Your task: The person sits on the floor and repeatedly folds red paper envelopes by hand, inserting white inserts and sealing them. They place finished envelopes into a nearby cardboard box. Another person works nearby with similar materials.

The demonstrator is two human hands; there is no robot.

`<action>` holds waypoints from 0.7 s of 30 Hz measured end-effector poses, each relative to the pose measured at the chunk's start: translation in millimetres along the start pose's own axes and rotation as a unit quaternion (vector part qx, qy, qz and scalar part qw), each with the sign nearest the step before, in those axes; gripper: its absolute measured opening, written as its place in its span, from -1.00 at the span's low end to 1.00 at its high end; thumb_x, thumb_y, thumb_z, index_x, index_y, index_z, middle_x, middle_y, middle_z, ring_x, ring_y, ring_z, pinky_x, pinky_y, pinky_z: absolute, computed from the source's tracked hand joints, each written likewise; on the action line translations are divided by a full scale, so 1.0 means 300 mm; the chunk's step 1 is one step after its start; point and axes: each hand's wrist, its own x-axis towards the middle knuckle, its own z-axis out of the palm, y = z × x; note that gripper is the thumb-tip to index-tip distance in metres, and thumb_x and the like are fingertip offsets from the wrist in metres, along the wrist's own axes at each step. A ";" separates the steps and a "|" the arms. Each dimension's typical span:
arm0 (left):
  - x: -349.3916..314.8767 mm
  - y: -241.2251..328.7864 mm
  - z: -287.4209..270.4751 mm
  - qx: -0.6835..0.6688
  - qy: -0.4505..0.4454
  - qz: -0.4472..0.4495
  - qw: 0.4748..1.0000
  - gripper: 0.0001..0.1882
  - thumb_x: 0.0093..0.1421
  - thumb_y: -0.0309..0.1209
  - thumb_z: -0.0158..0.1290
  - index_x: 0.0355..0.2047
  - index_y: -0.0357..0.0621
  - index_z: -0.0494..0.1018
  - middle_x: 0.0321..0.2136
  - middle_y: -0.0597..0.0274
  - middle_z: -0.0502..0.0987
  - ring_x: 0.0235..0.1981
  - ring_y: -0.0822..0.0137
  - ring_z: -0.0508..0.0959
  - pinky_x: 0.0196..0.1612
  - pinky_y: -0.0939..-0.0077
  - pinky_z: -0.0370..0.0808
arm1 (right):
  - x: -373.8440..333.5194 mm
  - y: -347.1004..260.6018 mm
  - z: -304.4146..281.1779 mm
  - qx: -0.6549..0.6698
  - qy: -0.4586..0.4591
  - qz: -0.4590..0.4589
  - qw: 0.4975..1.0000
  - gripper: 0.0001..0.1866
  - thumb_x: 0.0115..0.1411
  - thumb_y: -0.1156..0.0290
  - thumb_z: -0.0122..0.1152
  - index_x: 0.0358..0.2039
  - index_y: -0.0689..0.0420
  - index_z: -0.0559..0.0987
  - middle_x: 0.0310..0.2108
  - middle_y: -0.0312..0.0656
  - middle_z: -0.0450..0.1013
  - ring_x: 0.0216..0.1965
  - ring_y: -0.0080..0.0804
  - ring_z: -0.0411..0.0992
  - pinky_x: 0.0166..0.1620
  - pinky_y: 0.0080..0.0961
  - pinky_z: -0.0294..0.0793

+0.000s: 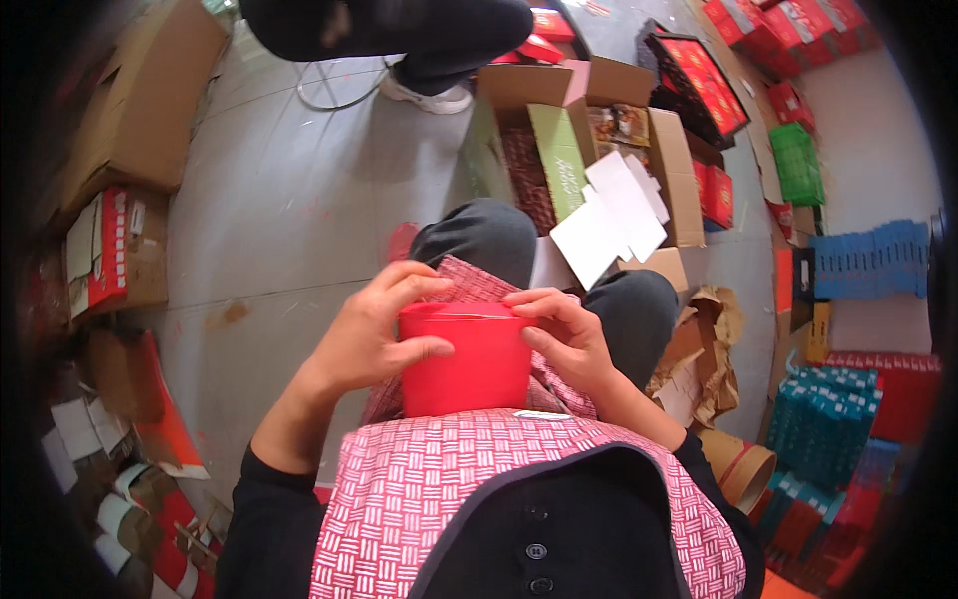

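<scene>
A plain red box (467, 369) rests upright on my lap, against my red-and-white patterned apron (429, 439). Its top edge shows a narrow flap or rim, and its inside is hidden. My left hand (379, 324) grips the box's left side, thumb on the near face and fingers over the top edge. On the right corner, my right hand (569, 334) has its fingertips on the top edge and its thumb against the side. Both hands are closed on the box.
Ahead stand open cardboard boxes (677, 185) holding packets, with a white flat card sheet (611, 222) on top. Another person's leg (439, 50) is at the far side. Crumpled brown paper (717, 344), a green basket (796, 165) and teal packs (823, 419) lie right; cartons (140, 245) line the left.
</scene>
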 end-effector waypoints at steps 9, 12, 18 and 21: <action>-0.191 -0.074 0.243 -0.179 0.210 -0.046 0.960 -0.61 0.08 -0.48 0.18 -0.11 -0.07 0.29 0.02 0.06 0.31 0.05 0.27 0.32 0.11 0.35 0.27 | -0.047 0.078 0.123 -0.108 0.062 -0.068 0.990 -0.70 0.23 0.55 0.03 -0.03 0.18 0.31 0.06 -0.11 0.25 0.09 -0.41 0.23 0.08 -0.52 0.26; -0.191 -0.090 0.252 -0.231 0.226 -0.040 0.946 -0.57 0.08 -0.48 0.17 -0.06 -0.05 0.28 0.01 0.09 0.32 0.03 0.30 0.33 0.10 0.37 0.29 | -0.025 0.070 0.133 -0.115 0.076 -0.067 0.988 -0.71 0.23 0.55 0.01 -0.02 0.19 0.31 0.04 -0.12 0.27 0.03 -0.43 0.27 0.08 -0.50 0.26; 0.038 -0.095 0.033 -0.438 0.162 -0.142 0.873 -0.62 0.11 -0.51 0.12 -0.09 -0.19 0.27 -0.24 0.18 0.44 -0.25 0.40 0.50 -0.16 0.51 0.49 | 0.208 -0.010 0.104 -0.036 0.116 0.029 0.992 -0.69 0.34 0.36 -0.14 0.03 0.20 0.35 -0.09 -0.18 0.36 -0.06 -0.50 0.31 0.03 -0.57 0.29; 0.139 -0.052 -0.061 -0.484 0.184 -0.141 0.844 -0.67 0.12 -0.49 0.11 -0.15 -0.21 0.27 -0.28 0.16 0.46 -0.32 0.39 0.54 -0.24 0.52 0.54 | 0.284 -0.100 -0.001 0.065 0.062 0.003 0.996 -0.47 0.27 0.45 -0.11 0.26 0.11 0.15 0.16 -0.14 0.23 0.08 -0.35 0.29 0.05 -0.47 0.35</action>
